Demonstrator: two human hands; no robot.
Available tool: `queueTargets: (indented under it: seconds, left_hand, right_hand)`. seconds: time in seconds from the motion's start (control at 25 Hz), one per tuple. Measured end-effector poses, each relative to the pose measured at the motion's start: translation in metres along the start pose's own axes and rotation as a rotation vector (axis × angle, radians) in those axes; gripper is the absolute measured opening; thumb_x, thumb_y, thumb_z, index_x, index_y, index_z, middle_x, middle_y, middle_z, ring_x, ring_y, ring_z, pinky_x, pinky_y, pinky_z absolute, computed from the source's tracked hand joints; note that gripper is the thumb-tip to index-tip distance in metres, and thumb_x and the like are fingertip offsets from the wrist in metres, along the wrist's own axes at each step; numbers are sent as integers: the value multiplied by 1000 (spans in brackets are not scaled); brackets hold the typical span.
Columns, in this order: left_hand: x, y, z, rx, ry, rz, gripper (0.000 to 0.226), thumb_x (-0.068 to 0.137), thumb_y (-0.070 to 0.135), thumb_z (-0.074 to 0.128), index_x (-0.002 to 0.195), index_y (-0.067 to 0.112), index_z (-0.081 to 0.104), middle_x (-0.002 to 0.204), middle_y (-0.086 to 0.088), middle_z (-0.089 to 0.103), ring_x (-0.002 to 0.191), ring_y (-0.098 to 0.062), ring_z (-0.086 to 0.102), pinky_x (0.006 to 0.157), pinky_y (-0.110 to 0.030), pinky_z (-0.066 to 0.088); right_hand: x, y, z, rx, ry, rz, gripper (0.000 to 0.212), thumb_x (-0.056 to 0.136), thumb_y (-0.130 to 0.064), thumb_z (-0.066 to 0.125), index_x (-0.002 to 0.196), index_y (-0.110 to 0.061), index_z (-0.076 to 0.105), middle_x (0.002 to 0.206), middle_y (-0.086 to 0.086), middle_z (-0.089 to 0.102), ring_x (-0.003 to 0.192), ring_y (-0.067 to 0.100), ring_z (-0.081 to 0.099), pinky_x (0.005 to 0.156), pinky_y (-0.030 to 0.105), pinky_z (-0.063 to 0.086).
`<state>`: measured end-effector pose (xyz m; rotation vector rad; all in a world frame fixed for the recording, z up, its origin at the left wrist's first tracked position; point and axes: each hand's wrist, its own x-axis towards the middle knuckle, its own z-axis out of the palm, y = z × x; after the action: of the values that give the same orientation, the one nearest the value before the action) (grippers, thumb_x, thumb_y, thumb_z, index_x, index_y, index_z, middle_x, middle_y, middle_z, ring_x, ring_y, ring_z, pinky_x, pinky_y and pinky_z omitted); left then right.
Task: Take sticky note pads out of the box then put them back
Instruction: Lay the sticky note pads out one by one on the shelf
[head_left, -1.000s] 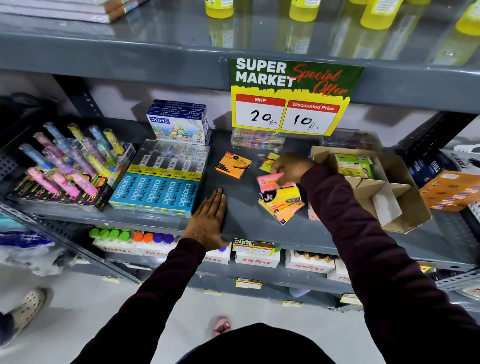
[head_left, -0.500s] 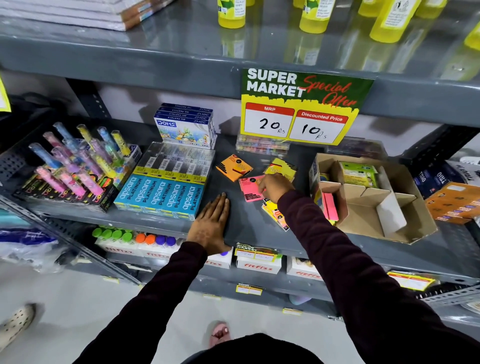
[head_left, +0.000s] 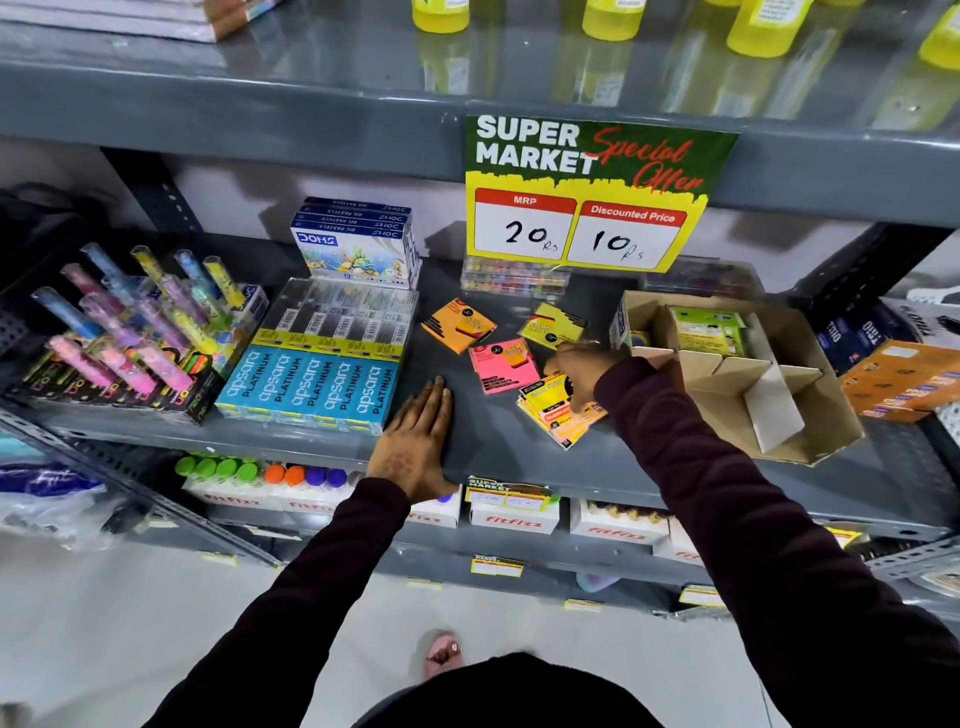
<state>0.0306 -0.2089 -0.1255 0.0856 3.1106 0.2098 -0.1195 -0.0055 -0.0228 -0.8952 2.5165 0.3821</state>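
The cardboard box (head_left: 810, 415) sits on the grey shelf (head_left: 493, 447), off to the right, with its flaps open and a green pack (head_left: 709, 327) in the back part; four lots of sticky notes are out on the shelf: an orange pad (head_left: 458, 325), a yellow pad (head_left: 551, 325), a pink pad (head_left: 503, 366) and a fanned pile of pads (head_left: 556, 415); the right hand (head_left: 584, 374) is on top of that pile, right next to the box, with its fingers curled down, but I cannot tell if it is gripping a pad; the pile lies under and just in front of those fingers, its long side slanting toward the box; the left hand (head_left: 418, 441) lies flat and open on the shelf edge, holding nothing, farther from the pads; so the right hand looks best placed for the next pad.
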Motion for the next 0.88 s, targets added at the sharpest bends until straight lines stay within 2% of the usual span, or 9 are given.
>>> queueTargets:
  seconds: [0.16,0.28,0.36,0.48,0.52,0.6,0.68,0.76,0.88]
  left_hand:
    - [0,0,0,-7,9,2,121,59,56,68,146,6,0,158,-15,2,145,-28,7,118,-40,7]
    - [0,0,1,-9,11,1,121,59,56,67,146,6,0,158,-15,2,145,-27,6,119,-40,8]
    - [0,0,1,-11,15,2,121,59,57,67,146,6,0,158,-14,2,145,-27,7,118,-39,8]
    - [0,-1,1,1,13,4,120,61,59,66,146,6,-1,158,-14,2,145,-27,6,118,-38,6]
    - [0,-1,2,5,9,5,120,61,59,65,145,7,-2,158,-14,1,145,-27,5,118,-38,6]
    - [1,-2,2,6,5,4,121,61,59,66,145,7,-4,158,-13,0,145,-26,4,118,-38,5]
    - [1,-1,2,8,3,1,122,60,59,66,145,7,-4,158,-13,-1,145,-25,3,118,-38,5]
    - [1,0,1,2,9,-1,121,60,58,67,146,6,-1,158,-13,0,145,-26,5,119,-38,6]
    - [0,0,1,-12,9,1,118,61,55,66,146,6,0,158,-13,0,145,-27,5,119,-38,6]
  right_hand:
    - [-1,3,-3,7,57,41,70,66,-25,83,128,-14,53,132,12,47,125,34,43,97,39,45]
    - [-4,5,-2,60,94,49,68,66,-26,84,124,-11,52,130,12,53,120,32,49,89,33,45]
    - [-7,9,-5,186,59,53,67,66,-22,84,124,-10,51,128,11,57,114,30,54,76,26,39]
    - [-13,15,-14,349,-39,52,67,67,-22,84,124,-11,51,128,9,54,114,28,54,74,22,35]
    - [-15,15,-16,378,-67,60,67,68,-24,84,125,-11,51,126,8,54,111,27,54,73,22,37]
    - [-16,16,-17,435,-85,73,63,70,-22,83,125,-10,54,112,6,57,96,23,55,60,21,40]
    - [-14,15,-15,498,-67,63,50,76,-14,78,120,-3,60,95,3,60,82,17,55,53,17,40]
    - [-11,12,-14,546,-60,47,40,79,-9,74,117,2,64,93,8,65,81,19,59,58,19,47]
    - [-8,5,-19,657,-48,27,35,84,-10,70,116,3,64,96,9,65,92,24,61,80,36,56]
